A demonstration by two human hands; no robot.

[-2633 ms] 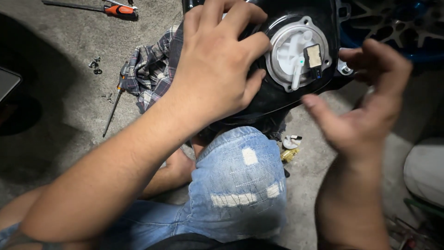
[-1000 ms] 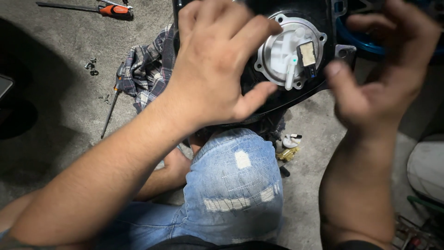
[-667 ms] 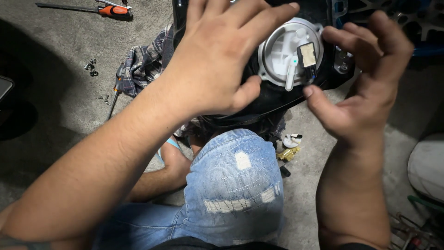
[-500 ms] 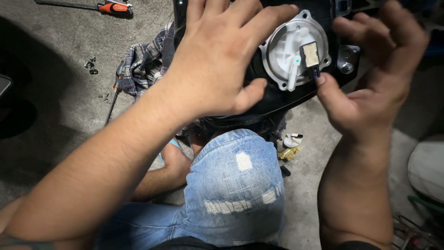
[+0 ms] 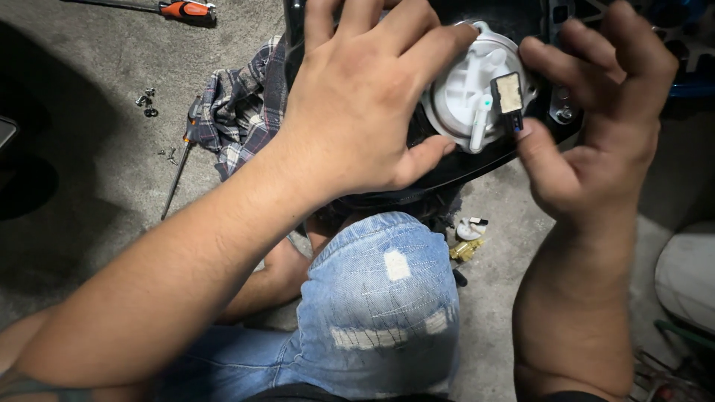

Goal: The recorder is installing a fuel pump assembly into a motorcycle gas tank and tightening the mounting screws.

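Observation:
A black tank-like part (image 5: 477,160) rests above my knee, with a round white pump unit (image 5: 465,93) set in it. My left hand (image 5: 365,97) lies flat on the black part, fingers spread, its index fingertip on the white unit's rim. My right hand (image 5: 596,112) pinches a small black plug with a pale face (image 5: 509,97) on the white unit, thumb below it and index finger above. A white nozzle (image 5: 478,128) sticks out beside the plug.
A plaid cloth (image 5: 238,112) lies under the black part's left side. A thin screwdriver (image 5: 179,167) and loose screws (image 5: 145,100) lie on the concrete floor; an orange-handled tool (image 5: 182,9) lies at the top. Small brass and white bits (image 5: 468,238) sit by my denim-clad knee (image 5: 380,298).
My right hand came down from an open position on the right and closed its thumb and index finger on the plug. My left hand stayed pressed on the black part.

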